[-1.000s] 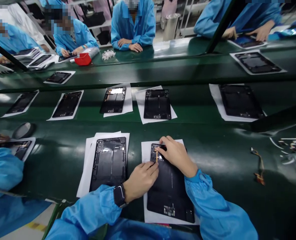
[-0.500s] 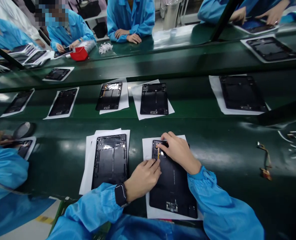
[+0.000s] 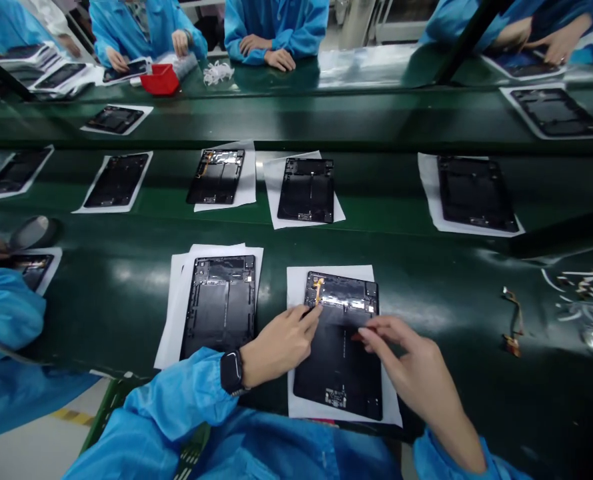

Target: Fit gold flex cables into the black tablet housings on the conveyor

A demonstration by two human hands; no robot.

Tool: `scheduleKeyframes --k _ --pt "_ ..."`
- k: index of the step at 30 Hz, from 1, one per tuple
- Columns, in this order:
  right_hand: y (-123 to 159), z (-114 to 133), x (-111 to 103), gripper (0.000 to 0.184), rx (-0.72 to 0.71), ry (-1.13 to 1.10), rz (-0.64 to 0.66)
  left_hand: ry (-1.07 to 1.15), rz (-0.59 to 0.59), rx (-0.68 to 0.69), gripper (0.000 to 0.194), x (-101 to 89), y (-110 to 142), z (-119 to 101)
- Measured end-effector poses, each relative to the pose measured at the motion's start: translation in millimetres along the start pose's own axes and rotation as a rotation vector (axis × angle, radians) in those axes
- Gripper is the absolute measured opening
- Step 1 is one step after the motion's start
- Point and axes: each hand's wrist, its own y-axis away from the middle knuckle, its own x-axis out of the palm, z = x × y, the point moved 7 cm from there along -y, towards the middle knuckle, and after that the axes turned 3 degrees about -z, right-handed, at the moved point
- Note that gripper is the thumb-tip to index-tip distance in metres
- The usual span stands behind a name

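Note:
A black tablet back frame (image 3: pixel 341 360) lies on a white sheet (image 3: pixel 296 287) in front of me, with an orange flex cable (image 3: pixel 318 288) at its upper left corner. My left hand (image 3: pixel 281 343) rests on the frame's left edge, fingertips pressed together just below the cable. My right hand (image 3: pixel 416 370) hovers over the frame's right side with fingers stretched out, holding nothing. A second black frame (image 3: pixel 219 303) lies on stacked white sheets to the left.
Several more frames on white sheets ride the green belt (image 3: pixel 401 253) beyond. Loose flex cables (image 3: pixel 512 323) lie at the right. A red bin (image 3: pixel 160 80) and other workers' hands are at the far side. A neighbour's blue sleeve (image 3: pixel 6 313) is at left.
My right hand has lifted off the frame's top left corner and drawn back to the right, uncovering the cable and the frame's top. The left hand stays put.

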Motion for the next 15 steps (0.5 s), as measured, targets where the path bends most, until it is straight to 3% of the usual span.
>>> scheduleKeyframes --k 5,11,15 --pt "26 6 20 0.018 -0.112 0.122 -0.007 0.205 -0.081 -0.030 0.025 -19.8 1 17" --pt "6 39 65 0.019 -0.374 0.355 0.112 0.227 -0.084 -0.085 0.071 -17.7 6 32" --pt "-5 53 85 0.020 -0.450 0.451 0.138 0.232 -0.091 -0.085 0.076 -10.1 9 34"
